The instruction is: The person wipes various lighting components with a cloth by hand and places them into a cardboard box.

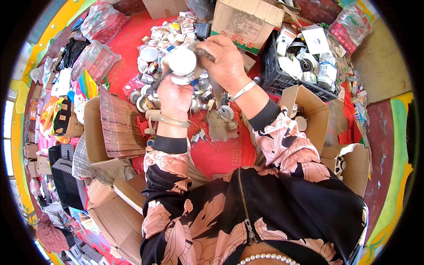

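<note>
My left hand (175, 95) is closed around a white round light fitting (182, 61), whose pale flat face is turned up. Fingers of my right hand (226, 64) are bent over a grey rag (204, 53) at the fitting's right edge. Part of the rag hangs down below that hand. Under and beyond both hands lies a pile of small light fittings and little boxes (185, 27), partly hidden by them. A white round disc (149, 54) sits just left of the held fitting. Below my hands, small connectors with wires (201, 136) lie on the red cloth (221, 157).
At the right stands a black crate (276, 73) full of fittings and boxes, with a cardboard box (247, 24) beyond it. Open cartons flank me at the left (95, 128) and right (316, 117). Plastic-wrapped bundles (95, 59) lie at the far left.
</note>
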`<state>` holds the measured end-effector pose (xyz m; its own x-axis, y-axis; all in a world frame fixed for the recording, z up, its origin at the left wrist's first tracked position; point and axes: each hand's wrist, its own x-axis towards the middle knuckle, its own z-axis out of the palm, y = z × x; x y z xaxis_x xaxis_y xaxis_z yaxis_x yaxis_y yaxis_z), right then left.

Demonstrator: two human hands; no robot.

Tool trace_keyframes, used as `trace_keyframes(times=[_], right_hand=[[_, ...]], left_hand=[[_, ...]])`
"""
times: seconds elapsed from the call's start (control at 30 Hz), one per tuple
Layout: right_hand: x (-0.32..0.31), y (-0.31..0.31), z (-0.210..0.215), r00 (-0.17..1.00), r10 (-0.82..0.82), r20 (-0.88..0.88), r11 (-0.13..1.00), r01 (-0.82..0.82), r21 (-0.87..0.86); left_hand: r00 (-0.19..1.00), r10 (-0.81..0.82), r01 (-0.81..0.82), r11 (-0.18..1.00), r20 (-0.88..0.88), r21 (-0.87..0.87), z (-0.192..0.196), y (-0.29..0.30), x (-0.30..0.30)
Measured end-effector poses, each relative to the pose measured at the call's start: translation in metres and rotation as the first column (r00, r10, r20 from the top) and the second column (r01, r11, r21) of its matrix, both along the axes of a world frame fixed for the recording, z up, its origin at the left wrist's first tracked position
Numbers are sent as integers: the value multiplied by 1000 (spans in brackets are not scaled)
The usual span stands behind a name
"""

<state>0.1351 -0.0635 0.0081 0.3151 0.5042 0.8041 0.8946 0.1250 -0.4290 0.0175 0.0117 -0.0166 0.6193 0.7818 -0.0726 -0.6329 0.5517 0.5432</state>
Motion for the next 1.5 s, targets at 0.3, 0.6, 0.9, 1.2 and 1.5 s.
trace_keyframes(times=[0.3,0.6,0.9,1.2,1.5], right_hand=[[12,3,-9,989,139,42,961,-124,-246],[-11,3,-20,944,270,-192,884,-322,-339],[38,-17,16,604,310,-734,848,-524,-73],[15,-1,-7,950,278,-142,815,-312,-489],[-4,-3,-11,882,196,-428,905,-331,-268]], left_hand=[[999,18,-21,998,-38,-61,-12,1,1],[983,181,-180,981,12,-67,-19,21,2],[968,-74,91,994,241,-63,-7,13,-10],[998,54,-53,995,19,-89,-7,10,3],[957,11,3,999,290,-47,13,4,-9]])
